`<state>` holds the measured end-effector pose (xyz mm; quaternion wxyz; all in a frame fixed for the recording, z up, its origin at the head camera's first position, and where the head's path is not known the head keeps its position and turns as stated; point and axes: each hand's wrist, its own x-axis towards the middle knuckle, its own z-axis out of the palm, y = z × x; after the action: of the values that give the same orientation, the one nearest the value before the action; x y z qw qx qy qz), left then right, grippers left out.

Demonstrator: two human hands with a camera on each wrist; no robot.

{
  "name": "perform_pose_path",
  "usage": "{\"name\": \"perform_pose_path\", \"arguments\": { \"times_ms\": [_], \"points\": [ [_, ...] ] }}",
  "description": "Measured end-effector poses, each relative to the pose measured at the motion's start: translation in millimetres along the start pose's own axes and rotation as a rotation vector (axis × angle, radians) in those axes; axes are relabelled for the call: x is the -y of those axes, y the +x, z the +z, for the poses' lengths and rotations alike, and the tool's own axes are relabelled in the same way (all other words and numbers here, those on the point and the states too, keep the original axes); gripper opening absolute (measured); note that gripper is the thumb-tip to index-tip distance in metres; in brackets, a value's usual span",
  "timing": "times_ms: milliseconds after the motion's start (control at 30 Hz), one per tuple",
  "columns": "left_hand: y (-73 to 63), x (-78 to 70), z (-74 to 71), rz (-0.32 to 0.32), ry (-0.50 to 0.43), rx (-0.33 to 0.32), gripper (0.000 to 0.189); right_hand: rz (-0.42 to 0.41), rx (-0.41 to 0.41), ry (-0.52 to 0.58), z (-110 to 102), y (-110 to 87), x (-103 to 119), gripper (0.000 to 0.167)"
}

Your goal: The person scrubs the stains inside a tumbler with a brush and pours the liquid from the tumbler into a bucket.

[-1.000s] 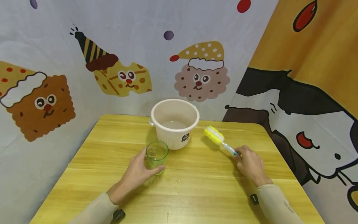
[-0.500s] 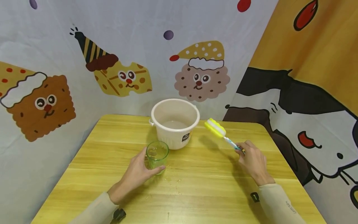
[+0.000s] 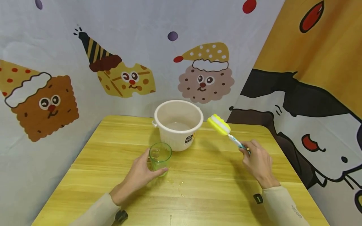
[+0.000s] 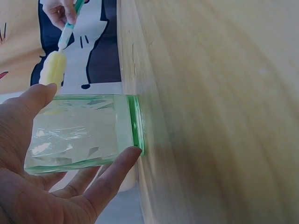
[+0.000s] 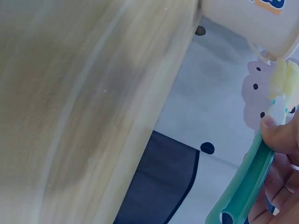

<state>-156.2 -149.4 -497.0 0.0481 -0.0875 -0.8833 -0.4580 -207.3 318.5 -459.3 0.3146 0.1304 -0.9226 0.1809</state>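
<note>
much of the head view is cloth (image 3: 198,18), pale with cartoon snacks in party hats, orange and black toward the right. in front of it stands the table (image 3: 215,194), yellow with a wood grain. the bucket (image 3: 176,141), cream and upright, sits at the far side of the table, near the cloth. two pale sleeves (image 3: 97,208) reach in from the near side. the left hand (image 3: 139,172) has a grip as wide as the cup (image 3: 160,160), thumb on one side and fingers on the other. the right hand (image 3: 257,160) has a narrow grip, thumb and fingers round the handle of the brush (image 3: 224,129). the cup, clear green, is upright at the tabletop, just on the near side of the bucket; whether the two touch, i cannot tell. the brush is held above the table, right of the bucket, its yellow head pointing up and away from the person. a dark label (image 3: 189,138) marks the bucket's front. small shiny drops (image 3: 181,190) lie on the table near the cup.
</note>
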Motion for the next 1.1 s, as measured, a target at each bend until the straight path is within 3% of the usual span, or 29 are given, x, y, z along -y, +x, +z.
{"name": "perform_pose_path", "arguments": {
  "times_ms": [400, 1100],
  "points": [
    [1.0, -1.6, -1.6, 0.019, -0.004, -0.002, 0.098, -0.014, -0.056, 0.016, -6, 6.4, 15, 0.021],
    [1.9, 1.6, -0.4, 0.029, 0.003, -0.003, 0.097, -0.156, -0.121, 0.063, -9, 10.1, 44, 0.026]
  ]
}}
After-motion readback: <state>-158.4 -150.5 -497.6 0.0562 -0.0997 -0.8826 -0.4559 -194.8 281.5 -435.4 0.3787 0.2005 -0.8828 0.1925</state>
